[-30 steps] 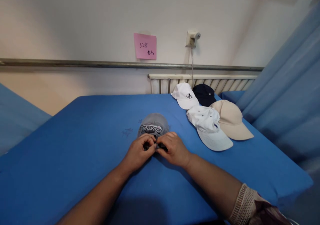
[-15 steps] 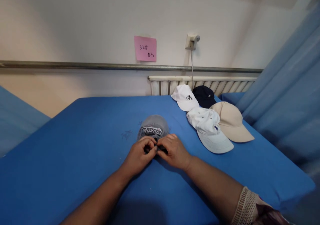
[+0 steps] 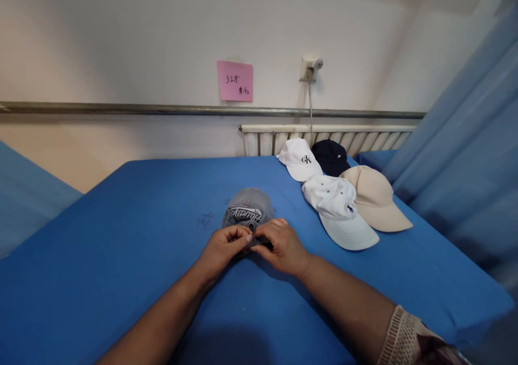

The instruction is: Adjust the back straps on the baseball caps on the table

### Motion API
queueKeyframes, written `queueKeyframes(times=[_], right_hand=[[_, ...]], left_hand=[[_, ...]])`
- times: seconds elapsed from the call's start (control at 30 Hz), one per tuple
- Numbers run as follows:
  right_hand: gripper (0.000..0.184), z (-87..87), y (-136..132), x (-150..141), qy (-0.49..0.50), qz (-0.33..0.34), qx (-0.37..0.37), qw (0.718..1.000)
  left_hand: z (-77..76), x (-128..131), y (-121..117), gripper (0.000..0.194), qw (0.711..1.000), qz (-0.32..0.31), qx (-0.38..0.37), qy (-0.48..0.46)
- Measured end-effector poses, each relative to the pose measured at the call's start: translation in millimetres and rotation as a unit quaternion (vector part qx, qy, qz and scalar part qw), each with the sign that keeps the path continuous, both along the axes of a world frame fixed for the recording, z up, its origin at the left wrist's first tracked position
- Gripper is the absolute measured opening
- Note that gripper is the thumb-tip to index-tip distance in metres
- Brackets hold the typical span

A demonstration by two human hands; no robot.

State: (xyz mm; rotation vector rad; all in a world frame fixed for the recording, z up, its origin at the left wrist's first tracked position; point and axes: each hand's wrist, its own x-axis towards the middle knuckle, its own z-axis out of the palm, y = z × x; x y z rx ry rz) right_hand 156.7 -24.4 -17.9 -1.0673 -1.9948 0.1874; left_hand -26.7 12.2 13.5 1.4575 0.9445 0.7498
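Hands are meeting: the left hand and right hand are pinching the dark strap at the near edge of the gray baseball cap, which is lying on the blue sheet. Adjusting it seems the step in hand, the next move likely calling for fine fingertip control. A white cap, navy cap, pale blue cap and beige cap are sitting rightward, out of the way; only the hands are partly hiding the strap.
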Motion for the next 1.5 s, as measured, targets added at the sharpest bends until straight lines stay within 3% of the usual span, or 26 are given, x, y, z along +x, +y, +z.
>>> queueKeyframes(times=[0.1, 0.2, 0.63, 0.87, 1.07, 1.5], right_hand=[[0.019, 1.0, -0.5, -0.1, 0.004, -0.003, -0.002, 1.000], [0.020, 0.4, -0.9, -0.1, 0.000, -0.006, -0.004, 1.000], [0.015, 1.0, -1.8, 0.1, -0.021, 0.007, -0.005, 1.000], [0.015, 2.0, -3.0, -0.2, -0.037, 0.013, -0.012, 0.999], [0.015, 2.3, -2.6, 1.0, -0.020, 0.012, -0.004, 1.000], [0.016, 0.7, -2.4, 2.7, -0.028, 0.026, -0.005, 0.999]], left_hand=[[-1.6, 0.3, 0.3, 0.032, 1.000, 0.013, -0.028, -0.004], [-3.3, 0.7, 1.4, 0.030, 1.000, 0.026, -0.011, 0.008], [-4.4, 0.1, -1.9, 0.017, 0.972, 0.019, 0.198, 0.121], [1.8, 4.7, -7.1, 0.020, 0.987, 0.019, 0.148, 0.063], [3.8, 3.8, -5.2, 0.020, 0.987, 0.032, 0.143, 0.069], [4.1, 2.4, -1.9, 0.025, 0.994, -0.015, 0.086, 0.065]])
